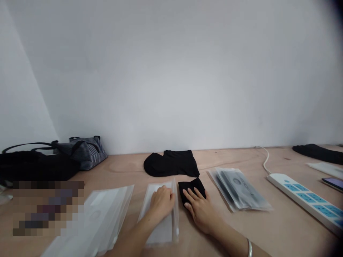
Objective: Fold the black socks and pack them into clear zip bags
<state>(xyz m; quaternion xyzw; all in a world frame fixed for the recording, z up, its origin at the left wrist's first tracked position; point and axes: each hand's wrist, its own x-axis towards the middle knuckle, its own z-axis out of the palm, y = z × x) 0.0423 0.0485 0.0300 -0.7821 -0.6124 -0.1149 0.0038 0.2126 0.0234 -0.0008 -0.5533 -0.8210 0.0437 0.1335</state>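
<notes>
My left hand (163, 200) lies over a frosted plastic zip bag (160, 233) with a white sheet in it. Its fingers are curled in near the bag's right edge, and their tips are hidden. To the right, my right hand (202, 210) rests with fingers spread flat on a folded black cloth (189, 185), pressing it to the table. Behind both hands a larger black fabric piece (171, 164) is laid out, rounded at its left end. A slider shows at the lower right of the zip bag.
More frosted zip bags (99, 214) are fanned at left. Filled bags (241, 189) with dark contents lie at right. Beyond them are a white power strip (305, 196), a phone (333, 182) and black fabric (318, 152). A striped bag (88, 151) stands by the wall.
</notes>
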